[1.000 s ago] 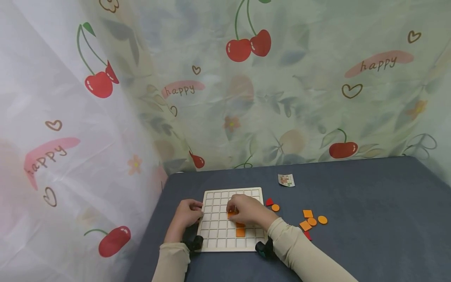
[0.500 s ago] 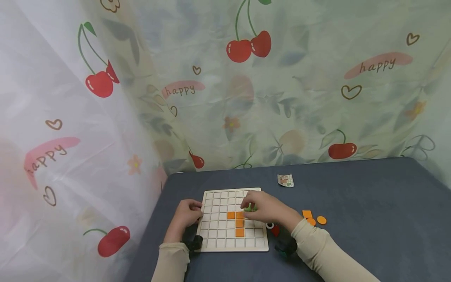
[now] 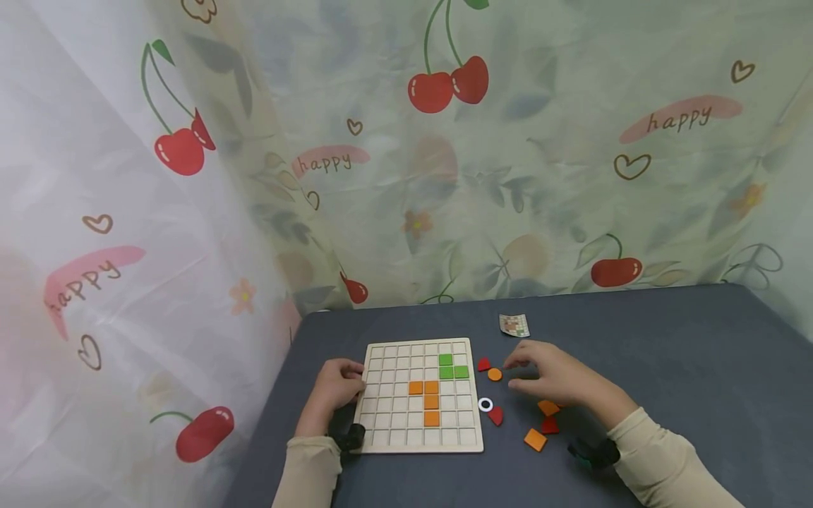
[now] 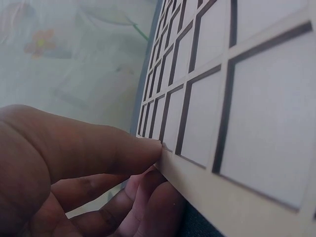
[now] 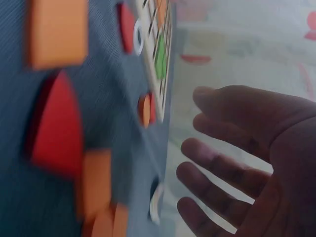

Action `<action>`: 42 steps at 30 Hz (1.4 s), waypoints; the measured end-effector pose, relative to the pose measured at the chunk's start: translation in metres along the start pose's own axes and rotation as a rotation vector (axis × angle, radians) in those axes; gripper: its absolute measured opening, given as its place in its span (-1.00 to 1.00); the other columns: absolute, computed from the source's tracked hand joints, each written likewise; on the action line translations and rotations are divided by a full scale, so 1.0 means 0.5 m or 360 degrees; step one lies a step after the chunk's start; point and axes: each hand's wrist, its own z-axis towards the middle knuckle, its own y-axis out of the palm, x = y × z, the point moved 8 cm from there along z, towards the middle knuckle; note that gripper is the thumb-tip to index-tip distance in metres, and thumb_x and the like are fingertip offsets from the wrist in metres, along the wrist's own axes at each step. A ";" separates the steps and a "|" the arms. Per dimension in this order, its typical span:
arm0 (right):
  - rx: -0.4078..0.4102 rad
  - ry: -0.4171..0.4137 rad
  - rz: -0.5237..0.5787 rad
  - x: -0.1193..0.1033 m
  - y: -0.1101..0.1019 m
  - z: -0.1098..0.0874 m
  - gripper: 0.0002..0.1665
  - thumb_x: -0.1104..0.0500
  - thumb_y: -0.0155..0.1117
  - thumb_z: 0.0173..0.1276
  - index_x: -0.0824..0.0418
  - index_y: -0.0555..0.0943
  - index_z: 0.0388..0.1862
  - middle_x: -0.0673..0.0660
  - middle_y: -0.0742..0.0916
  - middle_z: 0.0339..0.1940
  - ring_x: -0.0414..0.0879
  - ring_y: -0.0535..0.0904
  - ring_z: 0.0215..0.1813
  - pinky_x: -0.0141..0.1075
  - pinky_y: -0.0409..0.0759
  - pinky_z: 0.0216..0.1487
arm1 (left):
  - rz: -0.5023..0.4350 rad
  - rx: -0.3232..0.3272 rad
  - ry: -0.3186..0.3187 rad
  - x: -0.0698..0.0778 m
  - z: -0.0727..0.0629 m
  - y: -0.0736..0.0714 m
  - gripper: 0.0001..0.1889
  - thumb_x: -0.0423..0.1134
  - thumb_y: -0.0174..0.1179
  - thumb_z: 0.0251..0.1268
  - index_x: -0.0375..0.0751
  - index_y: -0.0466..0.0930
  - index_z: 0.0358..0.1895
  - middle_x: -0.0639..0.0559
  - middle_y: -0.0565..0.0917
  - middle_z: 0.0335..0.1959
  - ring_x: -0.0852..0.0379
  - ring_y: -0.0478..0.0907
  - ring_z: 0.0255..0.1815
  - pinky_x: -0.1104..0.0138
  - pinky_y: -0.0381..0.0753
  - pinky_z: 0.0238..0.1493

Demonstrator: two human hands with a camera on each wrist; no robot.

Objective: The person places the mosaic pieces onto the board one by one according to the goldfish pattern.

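Note:
A pale square grid board [image 3: 384, 405] lies on the table. My left hand [image 3: 339, 383] holds its left edge; in the left wrist view the thumb [image 4: 108, 150] sits on the rim with curled fingers by the side. Several orange squares [image 3: 432, 402] form a bent line in the cells, and three green squares [image 3: 447, 372] sit at the upper right. To the right of the board, my right hand [image 3: 552, 372] hovers with fingers apart and holds nothing. Nearest to it lies an orange disc [image 3: 495, 375], with a red piece [image 3: 485, 364] beside it.
A white ring with a dark centre [image 3: 485, 405] and a red rounded piece [image 3: 496, 416] lie by the board's right edge. Farther right are an orange square [image 3: 536, 440] and a red piece [image 3: 550, 425]. A small printed grid card [image 3: 514, 325] lies at the back.
My right hand has moved from the board's middle to its upper right, then off to the right, uncovering the orange and green squares. The left hand stays at the edge.

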 end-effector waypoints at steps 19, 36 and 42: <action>-0.0058 0.0199 -0.0092 0.108 -0.027 -0.068 -0.91 0.16 0.52 0.35 0.06 0.77 -0.19 -0.03 0.67 -0.21 -0.17 0.55 -0.21 -0.28 0.61 -0.21 | -0.0023 -0.0005 -0.0001 -0.009 0.003 0.003 -0.68 -0.48 0.32 0.22 -0.39 0.72 0.07 -0.18 0.69 -0.21 0.01 0.65 -0.31 0.21 0.73 -0.34; -0.0016 0.0223 -0.0135 0.116 -0.018 -0.066 -0.91 0.16 0.55 0.33 0.03 0.76 -0.24 -0.04 0.66 -0.23 -0.16 0.53 -0.23 -0.25 0.58 -0.22 | 0.0004 0.0006 -0.0015 -0.007 0.009 0.004 -0.66 -0.47 0.33 0.21 -0.39 0.72 0.08 -0.18 0.69 -0.21 0.02 0.65 -0.32 0.23 0.73 -0.36; 0.0017 0.0233 -0.0164 0.114 -0.015 -0.062 -0.89 0.13 0.56 0.32 0.04 0.76 -0.24 -0.04 0.65 -0.26 -0.15 0.52 -0.24 -0.26 0.57 -0.22 | 0.0006 0.0005 -0.0020 -0.006 0.007 0.003 -0.66 -0.48 0.34 0.21 -0.39 0.72 0.08 -0.18 0.69 -0.20 0.02 0.65 -0.31 0.23 0.72 -0.36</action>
